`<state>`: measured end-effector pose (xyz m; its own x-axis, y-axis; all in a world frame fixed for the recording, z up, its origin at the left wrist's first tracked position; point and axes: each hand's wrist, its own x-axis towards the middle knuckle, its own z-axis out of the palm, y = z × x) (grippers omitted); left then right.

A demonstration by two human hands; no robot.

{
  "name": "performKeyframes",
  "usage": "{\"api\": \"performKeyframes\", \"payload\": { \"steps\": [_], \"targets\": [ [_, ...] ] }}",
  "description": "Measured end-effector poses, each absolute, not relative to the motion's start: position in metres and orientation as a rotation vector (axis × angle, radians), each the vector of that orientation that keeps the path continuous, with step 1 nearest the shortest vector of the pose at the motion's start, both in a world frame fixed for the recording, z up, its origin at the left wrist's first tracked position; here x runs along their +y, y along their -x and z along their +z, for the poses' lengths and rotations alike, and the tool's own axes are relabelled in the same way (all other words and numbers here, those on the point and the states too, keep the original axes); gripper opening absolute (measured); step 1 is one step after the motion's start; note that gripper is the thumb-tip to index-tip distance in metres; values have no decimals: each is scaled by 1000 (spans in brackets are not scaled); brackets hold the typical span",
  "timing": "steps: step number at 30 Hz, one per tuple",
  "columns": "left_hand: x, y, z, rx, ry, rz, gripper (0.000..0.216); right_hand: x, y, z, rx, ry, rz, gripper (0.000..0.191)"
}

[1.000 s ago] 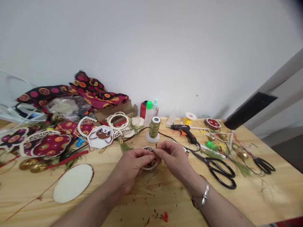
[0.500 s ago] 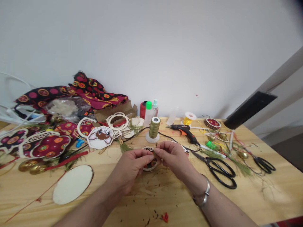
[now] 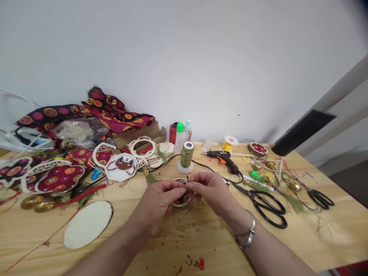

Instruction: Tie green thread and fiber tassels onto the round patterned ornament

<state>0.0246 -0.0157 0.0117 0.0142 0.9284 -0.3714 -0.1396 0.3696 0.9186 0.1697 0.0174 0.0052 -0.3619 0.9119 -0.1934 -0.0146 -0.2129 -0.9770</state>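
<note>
Over a small round ornament with a pale fretwork frame and dark patterned fabric, my two hands meet fingertip to fingertip. My left hand is closed in a pinch of thumb and forefinger. Opposite it, my right hand pinches too, with a bracelet on the wrist. A tiny olive-brown bit shows at the fingertips, too small to name. Fingers hide part of the ornament. Just behind the hands stands a spool of olive thread.
Large black scissors lie right of my hands, with a glue gun behind them. Leftward are a white oval disc, an octagonal animal-face piece and patterned fabric. Bottles stand near the wall.
My hands stay almost in place, with the fingertips shifting slightly and covering the ornament a little differently. The whole view moves a touch.
</note>
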Motion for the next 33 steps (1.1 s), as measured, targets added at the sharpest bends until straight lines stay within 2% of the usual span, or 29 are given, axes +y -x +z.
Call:
{"api": "performKeyframes", "payload": {
  "steps": [14, 22, 29, 33],
  "targets": [
    [-15, -23, 17, 1278, -824, 1008, 9, 18, -175, 7, -1619, 1107, 1477, 11],
    [-14, -19, 14, 1309, -815, 1024, 15, 20, -183, 9, -1964, 1064, 1105, 11],
    [-13, -21, 11, 1301, -690, 1113, 10, 16, -188, 18, -1957, 1299, 1127, 22],
    [-12, -22, 11, 1264, -611, 1148, 10, 9, -185, 22, -1990, 1264, 1142, 21]
  ]
}}
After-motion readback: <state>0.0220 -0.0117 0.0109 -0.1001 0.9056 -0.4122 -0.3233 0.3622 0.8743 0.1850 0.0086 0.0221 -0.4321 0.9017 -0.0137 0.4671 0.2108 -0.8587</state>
